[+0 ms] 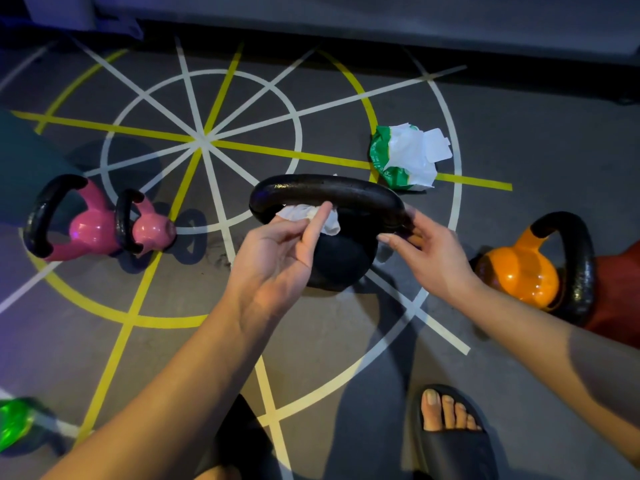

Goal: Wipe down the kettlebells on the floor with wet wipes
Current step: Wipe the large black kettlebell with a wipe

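The black kettlebell (341, 263) stands upright on the gym floor (526, 133), in the middle of painted white and yellow lines, right in front of the person. The left hand (277, 252) pinches a crumpled white wet wipe (311, 216) between thumb and fingers and presses it against the underside of the handle. The right hand (427, 247) has its fingers curled around the handle's right end. An opened green-and-white wet wipes pack (401, 157) lies just beyond. Two pink kettlebells (88, 226) lie tipped over at the left, touching each other, and an orange kettlebell (519, 270) sits at the right. A foot in a black slide sandal (453, 452) shows below.
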### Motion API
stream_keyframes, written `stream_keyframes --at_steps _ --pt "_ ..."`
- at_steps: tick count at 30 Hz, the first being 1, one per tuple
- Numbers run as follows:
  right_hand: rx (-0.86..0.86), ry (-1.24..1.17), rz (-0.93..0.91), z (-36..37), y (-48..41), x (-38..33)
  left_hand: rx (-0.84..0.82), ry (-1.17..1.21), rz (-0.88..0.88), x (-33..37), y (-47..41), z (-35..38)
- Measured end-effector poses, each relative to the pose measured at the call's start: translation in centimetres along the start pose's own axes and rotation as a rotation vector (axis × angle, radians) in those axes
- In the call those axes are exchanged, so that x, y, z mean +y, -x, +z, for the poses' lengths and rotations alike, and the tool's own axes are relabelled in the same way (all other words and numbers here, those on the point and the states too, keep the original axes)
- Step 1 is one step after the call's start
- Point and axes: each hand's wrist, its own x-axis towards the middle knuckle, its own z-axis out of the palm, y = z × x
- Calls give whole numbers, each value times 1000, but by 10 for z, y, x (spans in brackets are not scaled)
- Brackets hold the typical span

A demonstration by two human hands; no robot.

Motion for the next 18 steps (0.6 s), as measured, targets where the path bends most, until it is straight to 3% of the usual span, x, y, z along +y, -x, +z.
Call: stream_keyframes --at_steps 11,18 --pt "-1 16 -8 -1 3 -5 -2 -212 38 -19 -1 4" --pt "-3 28 -4 -1 4 -7 41 -121 44 -2 6 2"
